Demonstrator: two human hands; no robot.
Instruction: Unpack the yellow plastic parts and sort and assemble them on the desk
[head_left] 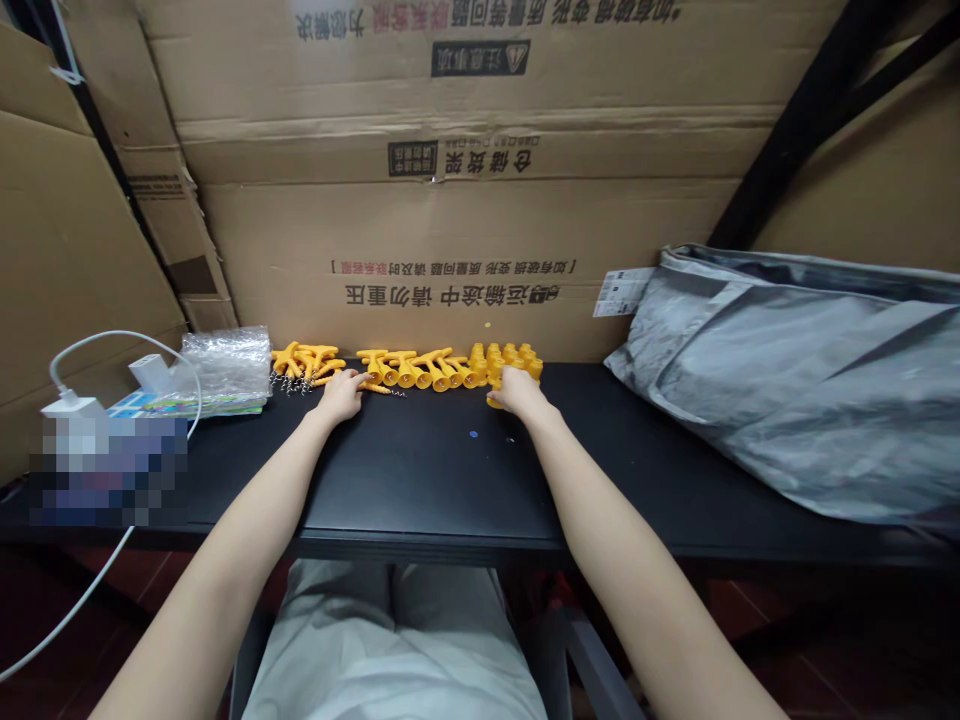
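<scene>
My left hand [343, 395] is at the back of the black table, its fingers closed around the handle end of a yellow corkscrew [381, 388]. The metal spiral of that corkscrew points right, low over the tabletop. Left of this hand lies a loose pile of yellow corkscrews [304, 358] with bare spirals. Between my hands, several yellow T-handled pieces with flared, cup-like ends [424, 380] lie in a row. My right hand [519, 393] closes on a yellow cup-shaped sleeve [495, 402], mostly hidden by the fingers. Just behind it, several yellow sleeves [510, 352] stand grouped together.
Cardboard [450, 220] walls the back of the black table [420, 470]. A large grey bag [772, 390] rests at the right. Bubble wrap [225, 365], a white charger [75, 425] with a cable, and a blurred item lie at the left. A small blue dot [473, 434] marks the tabletop.
</scene>
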